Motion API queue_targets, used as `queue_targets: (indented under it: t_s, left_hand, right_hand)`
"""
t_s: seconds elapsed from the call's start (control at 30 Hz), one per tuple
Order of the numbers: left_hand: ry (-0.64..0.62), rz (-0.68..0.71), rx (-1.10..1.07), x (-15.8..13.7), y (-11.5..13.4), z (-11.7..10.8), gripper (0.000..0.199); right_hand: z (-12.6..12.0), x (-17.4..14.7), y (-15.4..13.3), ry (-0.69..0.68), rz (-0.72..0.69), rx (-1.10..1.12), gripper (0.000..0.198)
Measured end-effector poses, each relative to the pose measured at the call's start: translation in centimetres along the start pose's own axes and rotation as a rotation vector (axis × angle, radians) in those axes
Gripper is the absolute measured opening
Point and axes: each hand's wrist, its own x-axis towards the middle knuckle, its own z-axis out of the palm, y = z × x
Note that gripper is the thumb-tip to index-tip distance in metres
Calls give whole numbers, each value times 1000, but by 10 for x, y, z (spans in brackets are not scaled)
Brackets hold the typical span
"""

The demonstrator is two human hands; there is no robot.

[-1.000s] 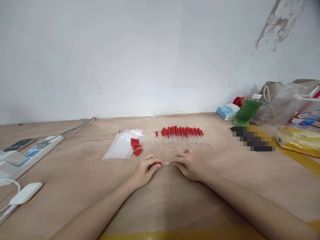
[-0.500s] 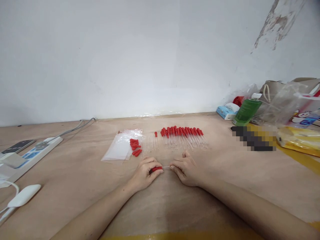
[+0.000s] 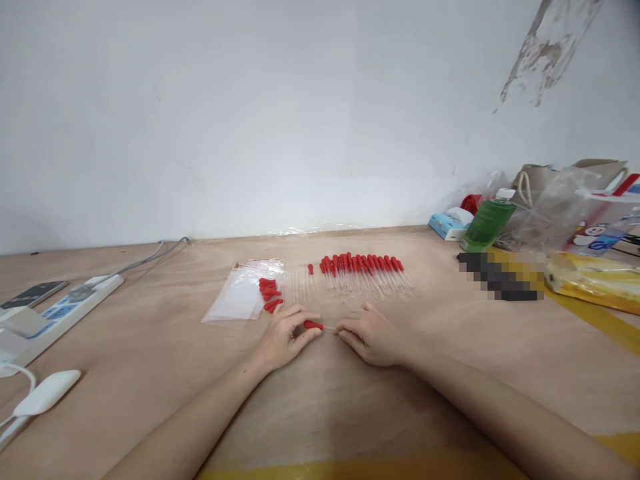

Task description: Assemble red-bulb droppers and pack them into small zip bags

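Observation:
A glass dropper with a red rubber bulb [image 3: 313, 325] lies crosswise between my hands. My right hand [image 3: 370, 335] pinches its thin clear tube near the right end. My left hand [image 3: 287, 339] is around the bulb, thumb and fingers apart, with a gap showing about the red rubber. Beyond my left hand, several loose red bulbs [image 3: 270, 291] lie on clear zip bags [image 3: 235, 293]. Beside them is a row of bare glass tubes [image 3: 299, 287]. One dropper with a bulb [image 3: 311, 269] stands apart, left of a long row of bulbed droppers [image 3: 363, 264].
At left are a power strip [image 3: 80, 307], a phone [image 3: 35, 294] and a white cable piece [image 3: 47, 393]. To the right stand a tissue pack [image 3: 447, 225], a green bottle [image 3: 489, 221] and plastic bags [image 3: 565, 207]. A wall [image 3: 250, 120] closes off the back.
My left hand's fingers have spread away from the red bulb, which they gripped before. My right hand still pinches the tube. The view has shifted slightly.

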Motion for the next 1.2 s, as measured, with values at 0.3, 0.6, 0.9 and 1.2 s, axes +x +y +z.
queue_targets:
  t_s: [0.3, 0.6, 0.9, 1.2]
  left_hand:
    - [304, -275, 356, -6, -55, -25, 16]
    - [241, -337, 240, -11, -55, -20, 19]
    - [201, -324, 218, -12, -56, -17, 22]
    - [178, -312, 408, -7, -50, -18, 18]
  right_hand:
    - [-5, 42, 21, 200, 527, 198, 26]
    - [20, 112, 22, 265, 718, -155, 35]
    - [25, 108, 24, 263, 696, -199, 41]
    - [38, 123, 4, 221, 619, -119, 27]
